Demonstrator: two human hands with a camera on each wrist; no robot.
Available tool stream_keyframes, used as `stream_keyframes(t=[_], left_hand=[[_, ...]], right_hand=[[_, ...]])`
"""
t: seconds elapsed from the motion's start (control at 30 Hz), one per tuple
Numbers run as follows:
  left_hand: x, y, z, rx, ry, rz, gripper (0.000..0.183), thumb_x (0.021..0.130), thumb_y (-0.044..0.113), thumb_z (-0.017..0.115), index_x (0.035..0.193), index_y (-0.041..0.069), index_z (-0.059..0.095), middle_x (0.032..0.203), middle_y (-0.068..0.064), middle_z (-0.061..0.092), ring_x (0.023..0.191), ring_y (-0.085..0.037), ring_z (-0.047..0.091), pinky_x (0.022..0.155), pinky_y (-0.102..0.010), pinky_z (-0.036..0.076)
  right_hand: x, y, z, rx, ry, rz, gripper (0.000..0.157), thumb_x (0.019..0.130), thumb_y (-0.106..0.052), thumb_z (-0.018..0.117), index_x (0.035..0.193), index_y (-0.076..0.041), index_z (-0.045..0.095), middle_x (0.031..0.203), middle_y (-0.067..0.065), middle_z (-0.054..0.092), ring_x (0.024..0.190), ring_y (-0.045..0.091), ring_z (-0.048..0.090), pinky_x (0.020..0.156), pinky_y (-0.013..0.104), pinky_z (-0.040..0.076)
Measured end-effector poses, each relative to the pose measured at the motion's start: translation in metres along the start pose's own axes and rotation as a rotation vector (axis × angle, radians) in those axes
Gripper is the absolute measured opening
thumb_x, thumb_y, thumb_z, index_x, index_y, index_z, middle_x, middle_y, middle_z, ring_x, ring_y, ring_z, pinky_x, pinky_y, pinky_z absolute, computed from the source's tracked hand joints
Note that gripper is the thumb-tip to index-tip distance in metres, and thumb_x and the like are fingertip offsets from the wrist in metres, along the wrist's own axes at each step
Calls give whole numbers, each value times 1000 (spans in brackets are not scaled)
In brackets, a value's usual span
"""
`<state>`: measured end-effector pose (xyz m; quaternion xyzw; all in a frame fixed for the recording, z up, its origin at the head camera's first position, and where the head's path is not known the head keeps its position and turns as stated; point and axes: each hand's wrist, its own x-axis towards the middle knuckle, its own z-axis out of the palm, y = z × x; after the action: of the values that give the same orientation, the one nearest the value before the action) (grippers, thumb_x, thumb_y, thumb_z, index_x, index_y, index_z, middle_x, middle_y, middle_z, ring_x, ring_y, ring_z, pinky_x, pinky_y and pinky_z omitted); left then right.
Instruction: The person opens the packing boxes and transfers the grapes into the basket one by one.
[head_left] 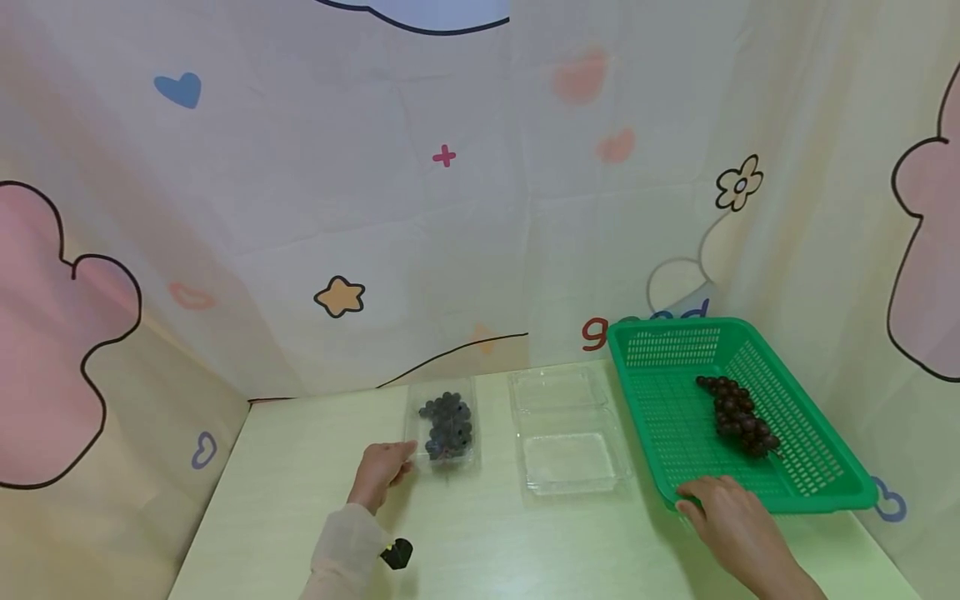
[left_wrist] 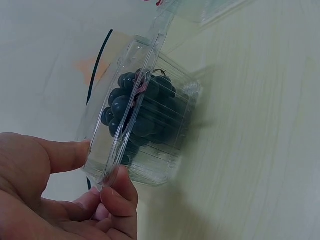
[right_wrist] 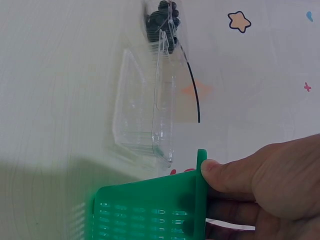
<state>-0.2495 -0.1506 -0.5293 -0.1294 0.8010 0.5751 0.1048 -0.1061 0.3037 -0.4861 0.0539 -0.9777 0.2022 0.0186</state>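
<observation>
A clear plastic clamshell box (head_left: 417, 417) stands on the table with its lid down over a bunch of black grapes (head_left: 450, 427). My left hand (head_left: 384, 471) pinches the near left corner of its rim; in the left wrist view the thumb (left_wrist: 65, 154) lies against the lid and the fingers (left_wrist: 120, 197) are curled beneath the edge. At the right, my right hand (head_left: 735, 527) grips the near rim of a green plastic basket (head_left: 637, 417), thumb on one side and fingers on the other. Inside the basket lies a bunch of dark red grapes (head_left: 738, 417).
Between the closed box and the basket sits a second clear clamshell box (head_left: 573, 462), its lid (head_left: 558, 390) folded back toward the wall. A printed curtain (head_left: 450, 208) hangs behind the pale table (head_left: 262, 500). A small black object (head_left: 397, 553) shows beside the left sleeve.
</observation>
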Motion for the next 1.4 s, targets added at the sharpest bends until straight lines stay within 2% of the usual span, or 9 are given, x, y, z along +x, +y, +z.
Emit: stream_keyframes(t=[0.37,0.67,0.93,1.03,1.23,1.4], left_hand=[[-5,-4,-1,23,-2,-5,36,104,25,63,115,-8,69,77,-9,64,62,-14,48,67,-33,46],[-14,-9,-3,79,-25,-11,36,105,27,62,118,-6,68,78,-9,65,57,-14,43,71,-36,44],[-25,-12,-9,112,-44,1,38,105,26,62,121,-9,67,80,-10,67,53,-12,38,71,-35,45],[-29,-14,-10,110,-53,9,39,105,25,61,123,-9,67,83,-11,68,55,-13,42,73,-35,47],[-36,-20,-10,73,-62,11,34,104,24,63,116,-8,67,83,-11,67,65,-14,52,65,-29,45],[-42,-23,-10,80,-70,19,31,104,24,63,110,-6,67,80,-8,66,65,-14,51,64,-28,43]], right_hand=[[1,2,1,6,-2,2,14,92,-11,76,104,-4,77,100,9,73,92,36,65,74,52,56],[0,2,2,8,13,-6,14,92,-10,76,104,-4,77,99,9,73,91,35,65,72,52,56],[0,1,2,-1,26,-14,13,91,-10,77,103,-5,77,98,8,74,91,35,65,73,52,56],[0,0,3,-1,30,-16,13,91,-10,77,103,-4,77,98,8,74,91,35,66,74,52,56],[0,0,2,6,19,-7,13,92,-10,77,103,-4,77,99,8,74,91,35,66,74,52,56],[0,0,1,10,13,-5,14,92,-10,76,104,-4,77,99,9,73,92,35,66,74,52,56]])
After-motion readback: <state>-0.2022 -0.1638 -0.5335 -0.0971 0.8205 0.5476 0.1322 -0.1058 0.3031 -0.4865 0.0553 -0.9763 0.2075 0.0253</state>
